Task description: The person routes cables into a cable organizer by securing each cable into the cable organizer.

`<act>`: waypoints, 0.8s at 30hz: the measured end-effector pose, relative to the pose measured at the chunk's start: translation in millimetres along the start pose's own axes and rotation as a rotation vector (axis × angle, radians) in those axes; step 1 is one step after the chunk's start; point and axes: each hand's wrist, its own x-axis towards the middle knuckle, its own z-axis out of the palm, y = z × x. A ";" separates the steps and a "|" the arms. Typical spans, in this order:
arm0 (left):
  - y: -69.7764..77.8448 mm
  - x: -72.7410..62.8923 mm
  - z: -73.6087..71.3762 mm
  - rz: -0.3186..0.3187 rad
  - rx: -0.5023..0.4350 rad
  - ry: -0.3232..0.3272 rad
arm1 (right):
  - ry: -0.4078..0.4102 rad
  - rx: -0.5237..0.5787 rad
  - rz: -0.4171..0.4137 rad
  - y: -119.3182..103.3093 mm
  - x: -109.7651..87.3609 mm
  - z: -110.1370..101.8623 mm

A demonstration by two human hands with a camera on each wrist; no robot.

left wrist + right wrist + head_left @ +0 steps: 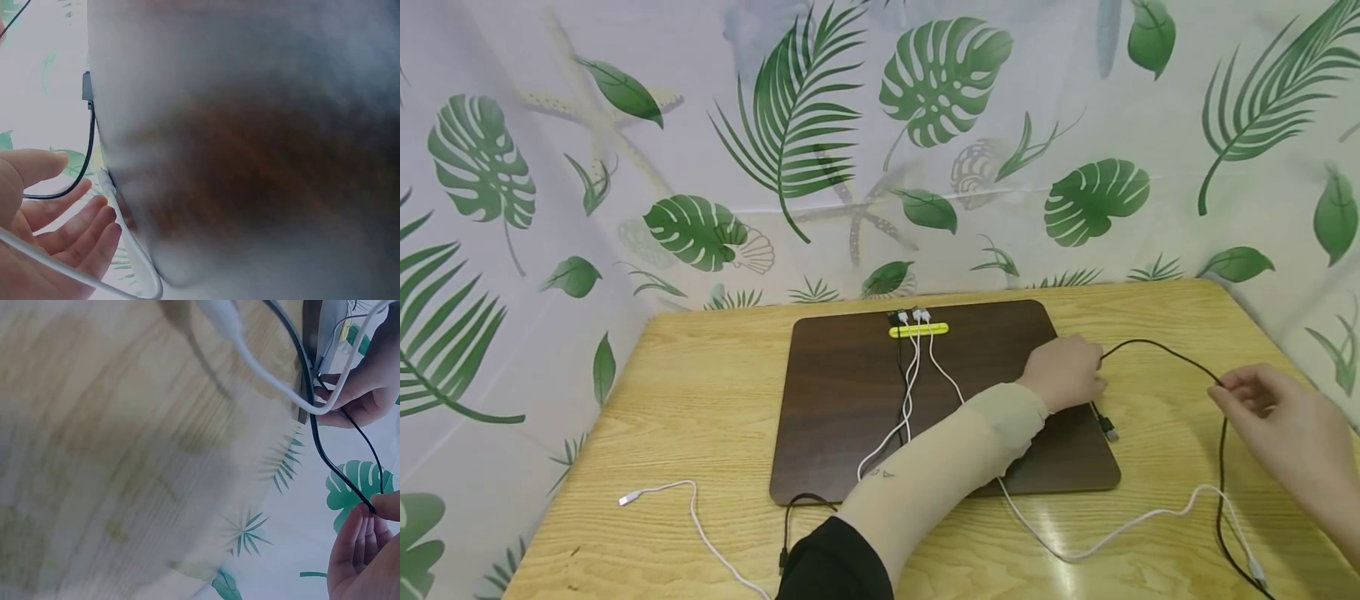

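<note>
My left hand (1066,372) reaches across to the right edge of a dark brown board (842,392) and holds a thin black USB cable (1165,350) near its plug. The black plug (1107,427) hangs below that hand by the board's edge; the left wrist view shows the cable bending between thumb and fingers. Further right, my right hand (1277,425) pinches the same cable between thumb and fingertips. Between the hands it arches up, then drops from the right hand toward the front. On the board's far part is a yellow cable holder (919,331) with several black and white plugs (917,315) in it.
White cables run from the holder over the board; one white plug (628,497) lies at the left and another white plug (1257,573) at the front right. A black cable end (784,558) hangs near the front. A leaf-print cloth (850,167) stands behind the wooden table (700,375).
</note>
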 end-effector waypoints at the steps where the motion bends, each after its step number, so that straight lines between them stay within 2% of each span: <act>1: -1.0 -0.1 0.3 0.007 -0.003 0.007 | 0.005 0.003 0.002 -1.7 -0.1 -0.3; 11: -8.4 -9.4 -4.9 0.041 -0.095 0.061 | 0.098 0.060 0.001 -10.1 -0.8 -5.9; 20: -23.8 -16.1 -19.0 0.061 -0.113 0.126 | 0.077 0.111 0.059 -14.5 0.8 -11.9; 24: -29.9 -18.9 -25.3 0.080 -0.099 0.139 | 0.069 0.117 0.040 -13.4 1.6 -13.4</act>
